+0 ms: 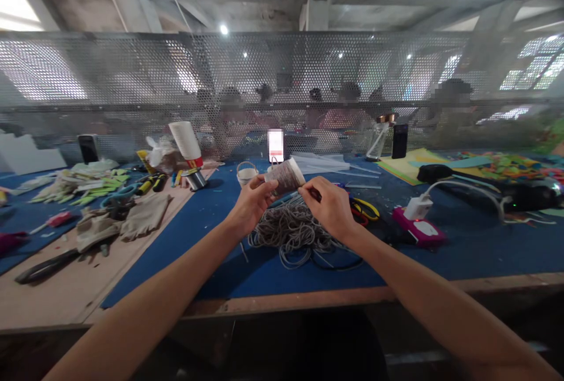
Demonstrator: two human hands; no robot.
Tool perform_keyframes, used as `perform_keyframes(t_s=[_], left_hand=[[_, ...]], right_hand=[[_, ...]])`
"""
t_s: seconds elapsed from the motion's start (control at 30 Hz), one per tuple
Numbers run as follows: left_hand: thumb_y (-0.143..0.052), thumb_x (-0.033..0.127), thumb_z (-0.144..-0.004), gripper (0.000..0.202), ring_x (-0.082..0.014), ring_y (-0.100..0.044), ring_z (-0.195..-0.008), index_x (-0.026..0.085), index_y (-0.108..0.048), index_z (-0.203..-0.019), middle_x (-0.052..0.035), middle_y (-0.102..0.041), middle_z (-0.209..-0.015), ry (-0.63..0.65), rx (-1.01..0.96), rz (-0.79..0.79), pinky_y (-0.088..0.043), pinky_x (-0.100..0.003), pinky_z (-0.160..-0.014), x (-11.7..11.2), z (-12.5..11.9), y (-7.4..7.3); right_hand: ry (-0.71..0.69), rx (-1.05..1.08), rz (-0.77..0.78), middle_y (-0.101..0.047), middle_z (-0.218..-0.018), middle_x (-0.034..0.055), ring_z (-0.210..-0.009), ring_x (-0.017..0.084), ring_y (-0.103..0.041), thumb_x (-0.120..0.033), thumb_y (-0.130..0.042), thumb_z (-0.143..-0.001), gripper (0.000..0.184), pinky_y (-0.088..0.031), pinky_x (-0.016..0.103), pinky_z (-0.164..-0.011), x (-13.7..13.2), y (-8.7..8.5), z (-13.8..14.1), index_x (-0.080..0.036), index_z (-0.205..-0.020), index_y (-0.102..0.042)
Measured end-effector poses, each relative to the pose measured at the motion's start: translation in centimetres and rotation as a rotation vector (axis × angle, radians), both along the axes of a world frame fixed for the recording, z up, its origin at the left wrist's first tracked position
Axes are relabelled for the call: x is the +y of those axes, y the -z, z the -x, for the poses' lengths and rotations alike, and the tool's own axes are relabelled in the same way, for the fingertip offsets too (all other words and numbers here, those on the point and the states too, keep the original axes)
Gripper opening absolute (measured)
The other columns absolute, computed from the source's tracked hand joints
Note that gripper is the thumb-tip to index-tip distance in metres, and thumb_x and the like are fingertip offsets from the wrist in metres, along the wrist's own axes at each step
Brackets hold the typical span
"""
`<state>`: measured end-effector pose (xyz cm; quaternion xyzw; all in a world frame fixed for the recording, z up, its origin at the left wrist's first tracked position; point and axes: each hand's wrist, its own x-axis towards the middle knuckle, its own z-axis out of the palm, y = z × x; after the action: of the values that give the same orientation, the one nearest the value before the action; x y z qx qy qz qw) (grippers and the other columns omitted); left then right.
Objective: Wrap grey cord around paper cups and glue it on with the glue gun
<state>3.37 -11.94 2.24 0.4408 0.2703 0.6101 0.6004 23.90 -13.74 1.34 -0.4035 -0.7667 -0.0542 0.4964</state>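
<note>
My left hand (253,203) is closed around a paper cup (285,176) partly wrapped in grey cord, held tilted on its side above the table. My right hand (331,207) is just right of the cup, its fingers pinched on the grey cord near the cup's base. Beneath both hands lies a loose pile of grey cord (293,232) on the blue mat (462,246).
A stack of white paper cups (186,143), gloves (145,216), black scissors (46,267) and paper scraps lie at the left. Yellow-handled scissors (365,209), a pink power strip with a white charger (418,228) and a phone (399,140) sit at the right. A perforated metal screen (132,81) stands behind; people sit beyond it.
</note>
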Motion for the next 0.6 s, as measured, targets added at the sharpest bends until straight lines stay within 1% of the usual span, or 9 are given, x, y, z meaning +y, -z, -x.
perform_keyframes(t_s=[0.2, 0.4, 0.6], left_hand=[[-0.090, 0.025, -0.069, 0.035, -0.0161, -0.072, -0.091, 0.017, -0.065, -0.091, -0.0029, -0.075, -0.097, 0.015, 0.007, 0.014, -0.058, -0.029, -0.085, 0.11, 0.11, 0.16], [-0.088, 0.026, -0.071, 0.032, -0.0163, -0.072, -0.091, 0.018, -0.065, -0.093, -0.0035, -0.075, -0.100, 0.023, 0.019, -0.010, -0.058, -0.031, -0.087, 0.20, 0.15, 0.32], [-0.089, 0.027, -0.071, 0.031, -0.0155, -0.071, -0.087, 0.019, -0.065, -0.089, -0.0022, -0.075, -0.096, 0.022, 0.012, 0.002, -0.058, -0.030, -0.085, 0.32, 0.23, 0.27]], right_hand=[[0.009, 0.010, 0.009, -0.068, -0.081, 0.0016, -0.069, 0.015, -0.060, -0.031, -0.063, -0.101, 0.019, -0.039, 0.027, -0.065, 0.06, 0.06, 0.03, -0.021, -0.084, -0.065], [0.006, -0.003, 0.028, -0.069, -0.082, 0.0023, -0.069, 0.015, -0.060, -0.032, -0.062, -0.101, 0.020, -0.040, 0.028, -0.064, -0.05, -0.06, 0.02, -0.022, -0.084, -0.065], [0.018, -0.015, 0.026, -0.067, -0.081, 0.0025, -0.071, 0.016, -0.060, -0.034, -0.061, -0.102, 0.022, -0.041, 0.028, -0.063, 0.19, 0.13, -0.09, -0.022, -0.085, -0.067]])
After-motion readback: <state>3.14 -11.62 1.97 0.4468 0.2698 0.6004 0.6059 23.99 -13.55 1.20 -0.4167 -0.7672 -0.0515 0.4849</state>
